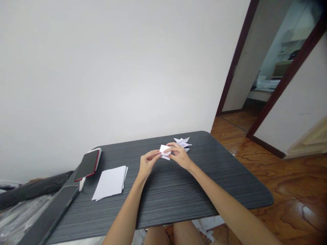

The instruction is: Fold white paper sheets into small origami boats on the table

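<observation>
A small folded piece of white paper (164,148) is held up above the dark table by both hands. My left hand (148,161) pinches its left edge between thumb and fingertips. From the right, my right hand (179,156) grips the same paper, with fingers lying across its face and partly covering it. Just behind my right hand lie folded white paper pieces (182,143) with pointed tips, partly hidden by that hand. To the left rests a stack of white paper sheets (109,182), its edges slightly uneven.
The dark wood-grain table (178,197) stands against a white wall. At its left are a tablet-like device (87,164) with a red edge, and a long dark flat object (51,216). A doorway opens at the right, over the brown wooden floor (240,153).
</observation>
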The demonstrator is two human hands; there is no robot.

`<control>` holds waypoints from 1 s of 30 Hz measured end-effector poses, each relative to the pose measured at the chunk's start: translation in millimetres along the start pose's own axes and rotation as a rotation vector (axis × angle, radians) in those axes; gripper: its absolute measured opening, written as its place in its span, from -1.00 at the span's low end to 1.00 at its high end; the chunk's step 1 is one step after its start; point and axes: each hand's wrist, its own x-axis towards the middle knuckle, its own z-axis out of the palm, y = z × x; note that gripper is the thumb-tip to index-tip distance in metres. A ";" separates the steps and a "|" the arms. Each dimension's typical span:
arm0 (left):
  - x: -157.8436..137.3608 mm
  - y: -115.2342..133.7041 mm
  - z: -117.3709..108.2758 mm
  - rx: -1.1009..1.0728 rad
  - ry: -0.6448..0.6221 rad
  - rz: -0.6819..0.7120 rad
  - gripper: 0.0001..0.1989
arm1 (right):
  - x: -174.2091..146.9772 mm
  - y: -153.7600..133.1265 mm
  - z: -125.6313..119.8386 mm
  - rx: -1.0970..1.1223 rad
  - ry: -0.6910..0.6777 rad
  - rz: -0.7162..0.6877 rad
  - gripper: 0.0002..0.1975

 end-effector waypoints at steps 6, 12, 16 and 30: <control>-1.4 2.4 -0.7 0.009 -0.030 -0.001 -0.82 | 2.1 5.1 -8.9 0.035 -0.070 0.065 -0.83; -0.7 1.7 -1.3 -0.035 0.007 -0.045 -0.81 | 3.0 3.2 -10.8 0.205 -0.069 0.138 -0.86; 0.2 1.4 -1.6 -0.047 0.029 -0.041 -0.78 | 3.3 0.1 -10.6 0.238 0.004 0.201 -0.84; -3.0 -2.1 4.3 -0.034 0.004 -0.044 -0.79 | 0.6 5.9 -3.6 0.162 -0.049 0.187 -0.77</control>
